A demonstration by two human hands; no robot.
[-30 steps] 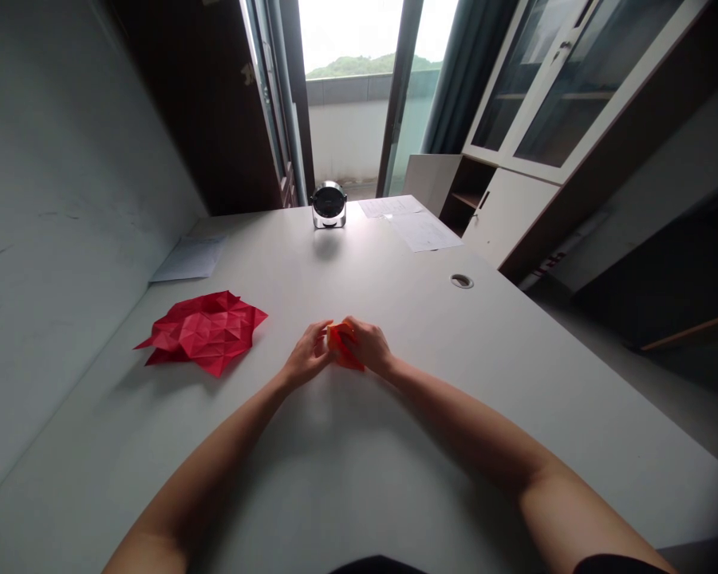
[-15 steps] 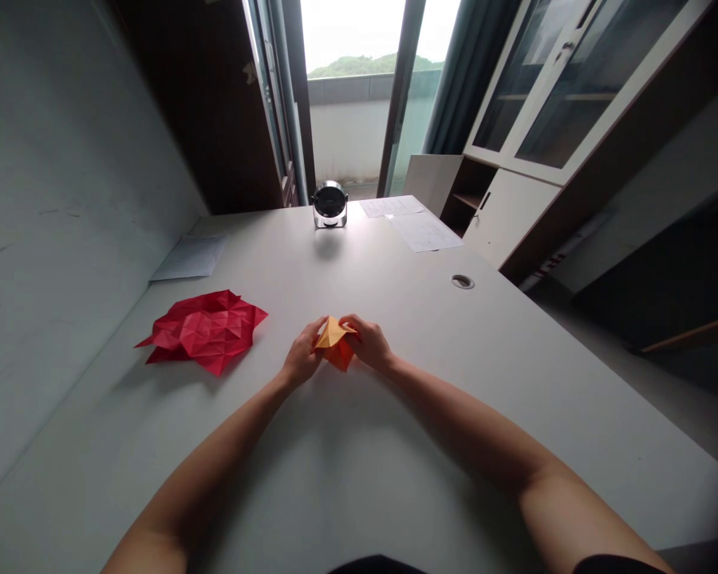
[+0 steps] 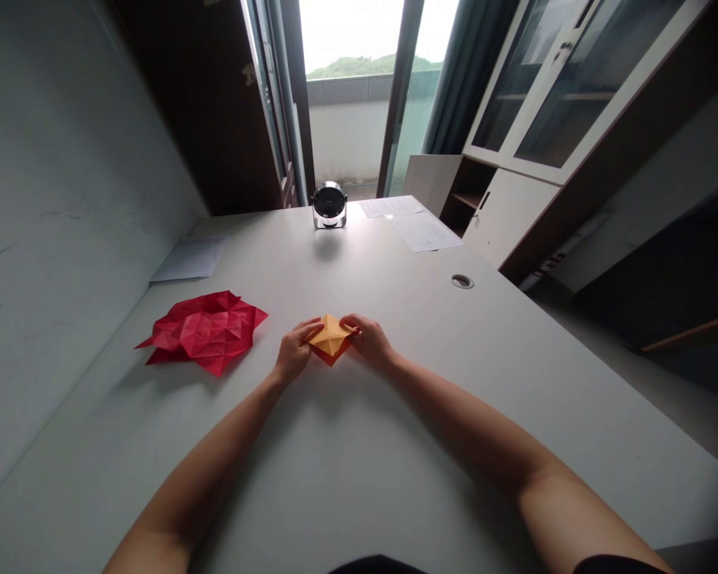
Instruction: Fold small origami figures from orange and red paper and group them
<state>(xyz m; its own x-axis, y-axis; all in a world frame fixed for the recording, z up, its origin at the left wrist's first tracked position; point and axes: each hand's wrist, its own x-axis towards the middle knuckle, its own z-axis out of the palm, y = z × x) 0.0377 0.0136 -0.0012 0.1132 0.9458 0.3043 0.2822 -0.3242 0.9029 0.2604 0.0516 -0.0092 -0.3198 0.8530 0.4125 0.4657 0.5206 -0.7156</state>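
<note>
A small folded orange paper [image 3: 330, 335] is held between my two hands over the middle of the desk. Its lighter top layer spreads into a creased diamond, and a deeper orange point shows below it. My left hand [image 3: 296, 348] pinches the left corner, thumb and fingers closed on the edge. On the opposite corner, my right hand [image 3: 368, 336] grips with its fingertips; part of the paper there is hidden behind the fingers. To the left lies a larger red paper [image 3: 209, 327], covered in a web of fold creases, touched by neither hand.
The white desk [image 3: 359, 478] meets a wall on the left. Toward its far edge stands a round black device [image 3: 329, 205] on a metal stand. Printed sheets [image 3: 426, 231] lie far right, a pale sheet [image 3: 190, 259] far left. A cable hole [image 3: 462, 281] pierces the right side.
The orange paper has opened out from a raised, bunched shape into a flatter, wider diamond. My left hand has shifted slightly left; my right hand stays nearly in place.
</note>
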